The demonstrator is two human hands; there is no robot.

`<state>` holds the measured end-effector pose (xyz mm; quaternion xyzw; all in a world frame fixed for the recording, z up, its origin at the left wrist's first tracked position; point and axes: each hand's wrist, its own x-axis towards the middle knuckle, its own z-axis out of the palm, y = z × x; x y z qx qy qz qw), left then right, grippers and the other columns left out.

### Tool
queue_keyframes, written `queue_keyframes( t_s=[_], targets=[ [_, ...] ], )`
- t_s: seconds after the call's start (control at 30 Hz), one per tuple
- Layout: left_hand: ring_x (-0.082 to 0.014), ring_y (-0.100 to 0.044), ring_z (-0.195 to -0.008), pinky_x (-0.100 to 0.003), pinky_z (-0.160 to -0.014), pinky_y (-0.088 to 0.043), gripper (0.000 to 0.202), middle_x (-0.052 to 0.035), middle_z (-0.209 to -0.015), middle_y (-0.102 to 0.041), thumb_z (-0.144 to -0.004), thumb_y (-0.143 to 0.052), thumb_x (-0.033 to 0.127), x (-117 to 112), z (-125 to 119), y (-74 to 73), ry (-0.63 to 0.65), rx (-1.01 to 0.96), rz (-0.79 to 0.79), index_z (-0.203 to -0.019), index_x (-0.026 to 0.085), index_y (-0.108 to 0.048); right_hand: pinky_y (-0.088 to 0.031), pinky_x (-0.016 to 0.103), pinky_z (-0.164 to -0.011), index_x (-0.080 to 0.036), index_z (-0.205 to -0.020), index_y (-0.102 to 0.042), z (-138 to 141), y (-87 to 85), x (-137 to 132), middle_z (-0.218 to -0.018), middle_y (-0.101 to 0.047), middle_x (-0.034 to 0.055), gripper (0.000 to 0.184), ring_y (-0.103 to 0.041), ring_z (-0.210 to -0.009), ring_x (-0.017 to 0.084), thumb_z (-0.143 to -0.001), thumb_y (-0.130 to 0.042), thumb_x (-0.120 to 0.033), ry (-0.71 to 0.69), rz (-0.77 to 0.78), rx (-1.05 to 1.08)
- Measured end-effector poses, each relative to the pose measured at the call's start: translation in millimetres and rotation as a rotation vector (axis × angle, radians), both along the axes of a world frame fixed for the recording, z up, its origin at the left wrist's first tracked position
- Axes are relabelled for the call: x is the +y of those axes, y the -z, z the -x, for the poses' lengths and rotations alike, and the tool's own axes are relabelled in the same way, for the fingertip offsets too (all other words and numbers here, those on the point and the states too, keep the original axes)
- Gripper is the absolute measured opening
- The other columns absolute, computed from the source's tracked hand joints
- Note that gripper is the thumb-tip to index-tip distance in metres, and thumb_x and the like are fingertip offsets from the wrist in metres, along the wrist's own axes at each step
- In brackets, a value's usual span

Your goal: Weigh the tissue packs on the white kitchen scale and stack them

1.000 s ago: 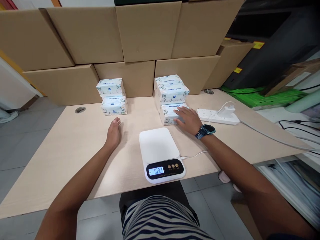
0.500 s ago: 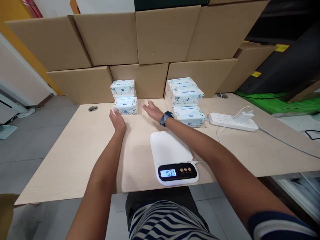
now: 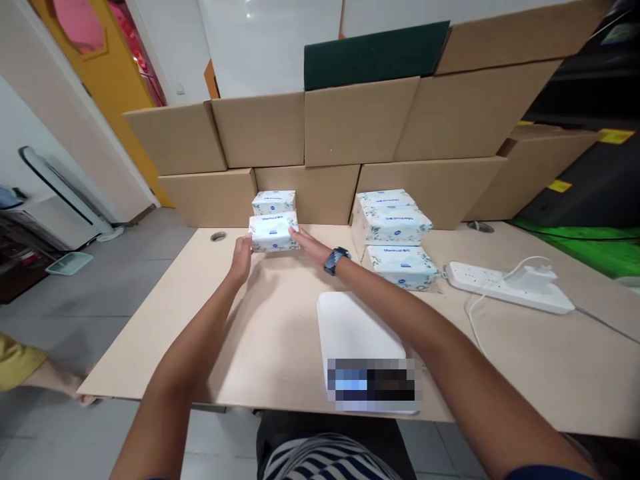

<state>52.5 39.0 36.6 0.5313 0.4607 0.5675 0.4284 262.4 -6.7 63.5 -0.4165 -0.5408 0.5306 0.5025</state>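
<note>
1. Since half a second ago, the person's right hand (image 3: 311, 247) has moved left and the left hand (image 3: 242, 259) has closed in, so both now meet the same pack.
2. That pack, a white, box-shaped tissue pack with floral print and blue lettering (image 3: 273, 232), is at the left of the pale wood-grain table (image 3: 270, 360), in front of a matching white floral pack (image 3: 274, 202). Whether its underside clears the table, I cannot tell.
3. The left fingers press its left end, partly hidden; the right thumb lies on its front edge, the fingers around its right end. Together they grip it.
4. Well to the right, more white floral packs (image 3: 397, 230) are stacked before brown cardboard boxes (image 3: 305, 193).
5. The flat white kitchen scale (image 3: 353, 323) lies beneath the right forearm, its display blurred out; a white plastic power strip (image 3: 493, 283) lies farther right.
</note>
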Motion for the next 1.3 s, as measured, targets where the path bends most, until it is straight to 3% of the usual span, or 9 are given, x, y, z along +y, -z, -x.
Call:
queue_keyframes(
  t_s=[0.17,0.3,0.57,0.8,0.9,1.0,1.13,1.23,1.3],
  targets=[
    [-0.0318,-0.062,-0.139,-0.046,-0.106,-0.060,0.057,-0.0115,-0.152,-0.062,-0.084,-0.077,0.067,-87.4,8.9,-23.1,0.130,0.078,-0.085,-0.118,0.027,-0.057,-0.031,0.046,-0.137,-0.023,-0.152,-0.055,-38.2,-25.0,-60.8,-0.165,-0.056,0.0106,0.076,-0.045,-0.158,0.028,-0.092,-0.071,-0.066,0.078,-0.280,-0.085],
    [-0.0348,-0.059,-0.142,-0.049,-0.114,-0.055,0.084,-0.0134,-0.156,-0.059,-0.082,-0.078,0.073,-143.1,-8.4,-31.2,0.202,0.219,-0.169,-0.146,0.028,-0.049,-0.055,0.054,-0.117,-0.026,-0.122,-0.064,-67.4,-17.9,-152.2,-0.142,-0.070,0.0109,0.053,-0.064,-0.137,0.031,-0.089,-0.076,-0.065,0.169,-0.121,-0.133],
    [-0.0389,-0.071,-0.117,-0.054,-0.101,-0.060,0.069,-0.0133,-0.130,-0.073,-0.086,-0.070,0.076,-142.6,-101.5,-48.6,0.612,0.626,0.069,-0.130,0.024,-0.069,-0.062,0.030,-0.067,-0.026,-0.172,-0.013,-60.7,24.0,-288.6,-0.120,-0.080,0.0132,0.120,-0.078,-0.117,0.029,-0.084,-0.081,-0.071,-0.047,0.356,0.146],
    [-0.0441,-0.055,-0.149,-0.054,-0.131,-0.037,0.062,-0.0105,-0.153,-0.066,-0.064,-0.098,0.048,-115.3,-185.7,-62.8,1.004,0.815,-0.078,-0.119,0.029,-0.079,-0.058,0.047,-0.110,-0.029,-0.173,-0.024,-48.3,32.5,-295.2,-0.159,-0.062,0.0166,0.113,-0.069,-0.136,0.029,-0.085,-0.079,-0.073,-0.101,0.316,0.231],
    [-0.0457,-0.050,-0.155,-0.056,-0.132,-0.034,0.083,-0.0114,-0.163,-0.058,-0.062,-0.100,0.050,-117.9,-179.2,-74.6,1.012,0.848,-0.109,-0.137,0.029,-0.071,-0.058,0.053,-0.109,-0.026,-0.158,-0.055,-57.7,36.3,-300.2,-0.142,-0.074,0.0151,0.081,-0.074,-0.123,0.030,-0.092,-0.073,-0.070,0.004,0.216,0.004],
    [-0.0437,-0.037,-0.163,-0.057,-0.137,-0.024,0.089,-0.0122,-0.174,-0.045,-0.074,-0.092,0.057,-135.4,-148.7,-78.3,0.913,0.840,-0.210,-0.151,0.026,-0.061,-0.060,0.056,-0.104,-0.027,-0.136,-0.074,-80.4,35.3,-296.8,-0.121,-0.081,0.0121,0.052,-0.075,-0.112,0.031,-0.100,-0.063,-0.063,0.378,-0.049,-0.314],
    [-0.0386,-0.029,-0.167,-0.057,-0.137,-0.028,0.077,-0.0103,-0.177,-0.037,-0.090,-0.066,0.077,-177.7,-100.8,-47.3,0.698,0.594,-0.301,-0.151,0.030,-0.059,-0.062,0.054,-0.100,-0.029,-0.131,-0.075,-125.4,39.4,-261.7,-0.118,-0.078,0.0127,0.051,-0.074,-0.112,0.032,-0.101,-0.055,-0.065,0.649,-0.278,-0.470],
    [-0.0340,-0.023,-0.170,-0.054,-0.137,-0.030,0.076,-0.0046,-0.182,-0.024,-0.097,-0.050,0.081,-209.1,-83.9,-3.6,0.363,0.298,-0.312,-0.159,0.039,-0.045,-0.058,0.057,-0.110,-0.028,-0.152,-0.060,-152.5,51.1,-223.2,-0.152,-0.063,0.0171,0.079,-0.064,-0.137,0.036,-0.094,-0.056,-0.081,0.552,-0.293,-0.428],
    [-0.0351,-0.023,-0.170,-0.054,-0.138,-0.029,0.087,-0.0064,-0.183,-0.021,-0.095,-0.047,0.085,-219.5,-84.6,21.0,0.371,0.198,-0.163,-0.168,0.041,-0.028,-0.048,0.059,-0.123,-0.030,-0.168,-0.038,-161.3,58.7,-202.2,-0.173,-0.041,0.0167,0.100,-0.046,-0.158,0.037,-0.089,-0.053,-0.090,0.366,-0.261,-0.384]
  ],
)
